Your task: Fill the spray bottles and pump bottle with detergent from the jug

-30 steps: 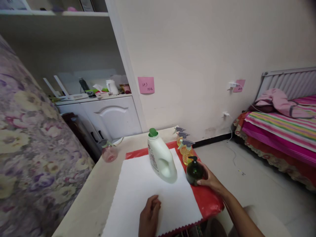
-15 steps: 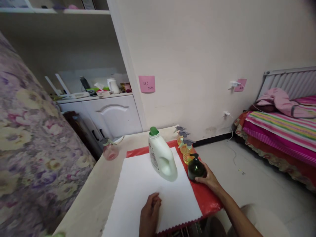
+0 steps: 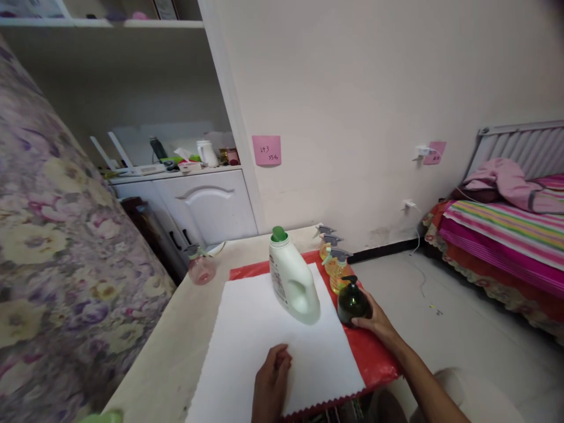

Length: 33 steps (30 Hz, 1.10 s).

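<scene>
My right hand is wrapped round a dark green pump bottle that stands on the red cloth at the table's right edge. My left hand rests on the white sheet near the front, its fingers curled with nothing seen in them. A white detergent jug with a green cap stands upright on the sheet between my hands. Just behind the pump bottle stand yellow spray bottles with grey triggers.
A pink spray bottle sits on the beige tabletop to the left. A flowered fabric fills the left side. White cabinet and shelf stand behind; a bed with striped covers lies at right.
The view has drifted slightly. My right hand stays on the dark green bottle, which has shifted a little toward the spray bottles. My left hand has barely moved.
</scene>
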### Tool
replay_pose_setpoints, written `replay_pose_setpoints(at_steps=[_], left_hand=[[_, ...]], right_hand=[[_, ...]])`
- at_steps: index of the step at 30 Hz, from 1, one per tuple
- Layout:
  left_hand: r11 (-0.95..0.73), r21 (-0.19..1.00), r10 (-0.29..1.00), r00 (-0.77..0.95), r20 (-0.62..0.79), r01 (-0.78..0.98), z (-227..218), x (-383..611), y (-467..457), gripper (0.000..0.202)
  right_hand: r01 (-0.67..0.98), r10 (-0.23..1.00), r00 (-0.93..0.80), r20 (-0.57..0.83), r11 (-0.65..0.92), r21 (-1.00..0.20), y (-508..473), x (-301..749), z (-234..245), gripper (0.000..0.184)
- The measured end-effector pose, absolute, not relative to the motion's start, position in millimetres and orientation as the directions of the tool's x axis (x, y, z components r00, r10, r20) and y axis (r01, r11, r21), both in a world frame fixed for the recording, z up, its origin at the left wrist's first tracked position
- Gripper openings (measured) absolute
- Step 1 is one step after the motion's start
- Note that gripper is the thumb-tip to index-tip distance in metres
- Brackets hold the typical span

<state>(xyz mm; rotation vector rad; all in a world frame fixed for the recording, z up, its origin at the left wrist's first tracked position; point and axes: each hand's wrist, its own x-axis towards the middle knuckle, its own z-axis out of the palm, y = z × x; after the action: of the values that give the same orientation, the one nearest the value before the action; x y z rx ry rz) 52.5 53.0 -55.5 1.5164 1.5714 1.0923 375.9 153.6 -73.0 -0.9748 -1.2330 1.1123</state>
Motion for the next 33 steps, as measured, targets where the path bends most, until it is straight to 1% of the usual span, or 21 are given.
replay_pose_setpoints(at_steps=[14,21,27,33], left_hand=[[-0.037,0.908,0.99,-0.108,0.09,0.418,-54.2,52.5,52.1,0.03],[-0.044,0.902,0.992,-0.091,0.091,0.429,-58.3,51.1,54.2,0.031],[-0.022,0.908,0.994,-0.089,0.065,0.418,-55.3,52.5,53.8,0.033],[-0.023,0.909,0.992,-0.104,0.072,0.416,-51.8,53.6,52.9,0.033]], right_hand=[[-0.112,0.975,-0.005,0.224,0.222,-0.969,151.5,376.4,-70.9,0.085],[-0.126,0.974,-0.014,0.224,0.221,-0.967,150.6,375.8,-70.2,0.086],[-0.153,0.975,0.005,0.223,0.221,-0.963,154.9,373.3,-74.0,0.087],[-0.163,0.975,0.022,0.222,0.223,-0.961,153.3,371.5,-72.8,0.079]])
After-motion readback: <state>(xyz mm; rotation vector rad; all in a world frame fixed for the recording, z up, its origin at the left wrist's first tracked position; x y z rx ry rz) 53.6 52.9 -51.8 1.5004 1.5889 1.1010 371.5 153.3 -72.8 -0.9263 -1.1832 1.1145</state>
